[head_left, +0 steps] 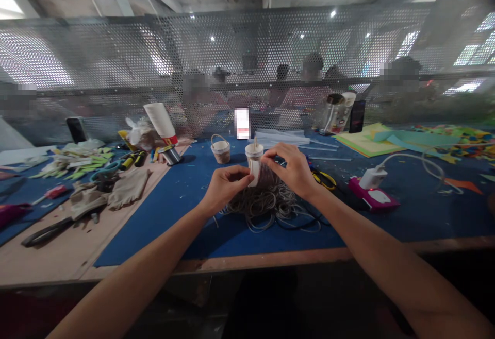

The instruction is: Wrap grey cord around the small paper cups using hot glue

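Note:
A white paper cup (254, 173) stands upright at the middle, with a thin stick showing at its rim. My left hand (226, 187) is closed on the cup's left side, thumb and fingers pinching it. At the cup's upper right, my right hand (289, 166) has its thumb and index finger pinched together; what lies between them is too small to make out. Under and behind the hands spreads a tangled heap of grey cord (266, 207). Just left of the cup sits a small basket (220, 151) with a thin arched handle.
Stacked paper cups (159, 122), gloves (129, 188) and tools lie left. A lit phone (242, 123) stands behind the cup, near clear sticks (282, 138). To the right are a magenta power strip (373, 196), yellow-handled pliers (325, 180) and coloured sheets (371, 140). Mesh closes off the back.

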